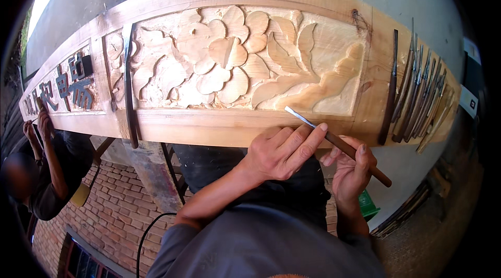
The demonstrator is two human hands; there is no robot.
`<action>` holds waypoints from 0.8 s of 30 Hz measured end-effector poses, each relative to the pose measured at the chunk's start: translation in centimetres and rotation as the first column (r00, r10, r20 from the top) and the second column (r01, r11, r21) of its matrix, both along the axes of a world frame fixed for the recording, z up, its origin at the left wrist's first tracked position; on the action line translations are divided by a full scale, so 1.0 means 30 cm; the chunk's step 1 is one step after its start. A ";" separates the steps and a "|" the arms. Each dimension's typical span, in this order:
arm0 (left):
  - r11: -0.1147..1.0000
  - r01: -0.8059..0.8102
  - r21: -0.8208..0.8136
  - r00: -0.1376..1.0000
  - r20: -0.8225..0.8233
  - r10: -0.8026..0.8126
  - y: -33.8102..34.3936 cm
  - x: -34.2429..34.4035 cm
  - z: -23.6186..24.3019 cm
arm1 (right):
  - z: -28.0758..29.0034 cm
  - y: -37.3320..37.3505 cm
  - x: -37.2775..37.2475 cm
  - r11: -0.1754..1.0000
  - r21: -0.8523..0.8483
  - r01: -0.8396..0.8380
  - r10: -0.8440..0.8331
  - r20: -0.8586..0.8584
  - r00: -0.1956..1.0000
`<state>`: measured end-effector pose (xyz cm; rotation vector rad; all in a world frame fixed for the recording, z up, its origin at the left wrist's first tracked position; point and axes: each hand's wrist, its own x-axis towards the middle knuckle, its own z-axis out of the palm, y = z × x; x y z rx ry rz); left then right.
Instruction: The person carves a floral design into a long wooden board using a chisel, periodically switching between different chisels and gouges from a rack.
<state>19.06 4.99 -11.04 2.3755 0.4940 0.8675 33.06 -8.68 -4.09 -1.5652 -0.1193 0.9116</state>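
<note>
A long wooden board (329, 32) carries flowers (227, 53) and leaves (287, 38) carved in relief. My left hand (282, 150) rests at the board's lower edge, its fingers pressed on a chisel (302, 120) whose bright tip points up-left at the lower border of the carving. My right hand (352, 168) is wrapped round the same chisel's brown wooden handle, below the board's edge. A long, dark-handled chisel (131, 116) lies across the board left of the flowers. A row of several carving tools (417, 95) lies on the board's right end.
A co-worker (55, 173) at the left has both hands at the board's far end, by dark raised characters (78, 90). A stained wooden support (148, 173) stands under the board on brick paving (120, 205). A dark cable (146, 231) and a green container (368, 205) are below.
</note>
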 end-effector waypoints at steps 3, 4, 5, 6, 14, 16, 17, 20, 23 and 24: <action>0.997 -0.013 -0.072 0.999 -0.039 0.011 0.004 0.006 -0.003 | 0.008 0.036 -0.013 0.999 -0.031 -0.031 0.032 0.047 0.998; 0.996 -0.016 -0.085 0.996 -0.088 0.009 0.002 -0.001 0.010 | 0.003 0.042 -0.007 0.997 -0.026 -0.075 0.076 0.064 0.995; 0.996 -0.017 -0.085 0.996 -0.089 0.009 0.003 0.001 0.011 | 0.000 0.049 -0.008 0.997 -0.026 -0.075 0.076 0.062 0.995; 0.993 -0.038 -0.109 0.996 -0.080 0.029 0.004 0.008 0.010 | -0.002 0.056 -0.012 0.995 -0.047 -0.082 0.086 0.087 0.992; 0.974 -0.102 -0.203 0.991 -0.103 0.083 0.010 0.027 0.028 | -0.008 0.077 -0.031 0.994 -0.072 -0.076 0.085 0.123 0.989; 0.976 -0.108 -0.188 0.989 -0.119 0.086 0.006 0.020 0.020 | -0.021 0.079 -0.045 0.997 -0.064 -0.043 0.050 0.112 0.992; 0.976 -0.108 -0.188 0.989 -0.120 0.086 0.005 0.019 0.020 | -0.025 0.079 -0.052 0.997 -0.065 -0.043 0.050 0.111 0.993; 0.973 -0.129 -0.192 0.988 -0.103 0.111 0.002 0.023 0.020 | -0.033 0.075 -0.073 0.998 -0.057 0.014 -0.011 0.056 0.998; 0.974 -0.129 -0.186 0.988 -0.108 0.110 -0.002 0.020 0.022 | -0.042 0.063 -0.091 0.984 -0.102 0.143 -0.160 -0.175 0.972; 0.972 -0.123 -0.202 0.988 -0.115 0.101 0.003 0.018 0.026 | -0.049 0.062 -0.092 0.988 -0.080 0.134 -0.145 -0.158 0.977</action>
